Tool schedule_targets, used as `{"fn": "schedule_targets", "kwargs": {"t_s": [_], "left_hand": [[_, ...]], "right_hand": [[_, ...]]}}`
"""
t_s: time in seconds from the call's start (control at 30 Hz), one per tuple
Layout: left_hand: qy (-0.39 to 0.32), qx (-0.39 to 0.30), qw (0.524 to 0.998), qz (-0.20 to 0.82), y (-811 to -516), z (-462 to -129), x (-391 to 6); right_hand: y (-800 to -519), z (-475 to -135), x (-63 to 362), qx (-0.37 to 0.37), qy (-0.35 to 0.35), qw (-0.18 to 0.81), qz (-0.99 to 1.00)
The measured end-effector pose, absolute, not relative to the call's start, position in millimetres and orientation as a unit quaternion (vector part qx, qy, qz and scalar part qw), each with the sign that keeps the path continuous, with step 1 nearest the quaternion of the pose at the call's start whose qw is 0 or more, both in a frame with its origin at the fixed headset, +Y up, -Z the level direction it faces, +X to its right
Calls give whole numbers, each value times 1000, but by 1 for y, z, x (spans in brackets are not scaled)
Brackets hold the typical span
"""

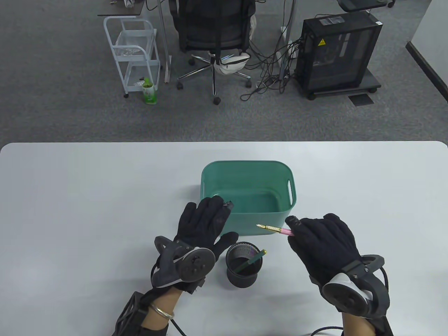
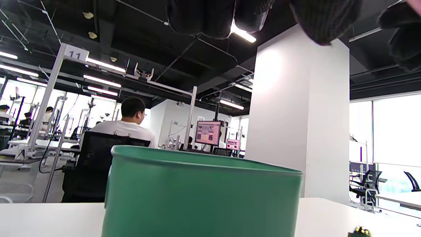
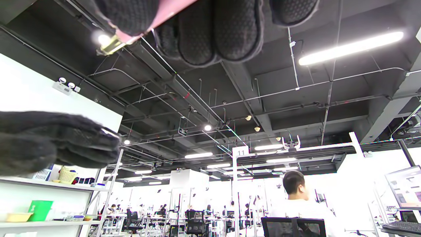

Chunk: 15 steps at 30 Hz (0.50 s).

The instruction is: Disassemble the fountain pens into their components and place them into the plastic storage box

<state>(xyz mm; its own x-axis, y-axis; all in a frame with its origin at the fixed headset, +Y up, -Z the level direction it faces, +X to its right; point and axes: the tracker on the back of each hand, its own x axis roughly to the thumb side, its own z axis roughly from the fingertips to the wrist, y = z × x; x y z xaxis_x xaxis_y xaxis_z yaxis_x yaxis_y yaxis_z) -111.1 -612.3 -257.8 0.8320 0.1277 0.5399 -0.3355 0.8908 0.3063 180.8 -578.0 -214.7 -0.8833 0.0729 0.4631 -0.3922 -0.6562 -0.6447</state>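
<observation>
While the white table carries everything, the left hand lies furthest left of the working group, palm down with its fingers stretched out and relaxed, gripping nothing. Its fingertips reach the near-left corner of the green plastic storage box; whether they touch the rim I cannot tell. In the left wrist view the box wall fills the lower middle, with the gloved fingertips hanging in from the top.

Just right of that hand, near the box's front wall, stands a black mesh pen holder with a dark green pen leaning inside, its gold end poking past the right rim.

Further right, the right hand pinches a pink fountain pen between thumb and curled fingers. The pen is uncapped, with its gold nib pointing left, held above the table in front of the box's near-right corner. From the right wrist view the pink barrel shows between the gloved fingers.
</observation>
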Motion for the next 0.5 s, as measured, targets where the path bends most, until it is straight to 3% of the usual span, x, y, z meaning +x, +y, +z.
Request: {"fn": "schedule_targets", "kwargs": {"t_s": [0.5], "left_hand": [[-311,263,906,116,-602,-226,-107]], "right_hand": [[-585,-219,170,215,-376,108,895]]}}
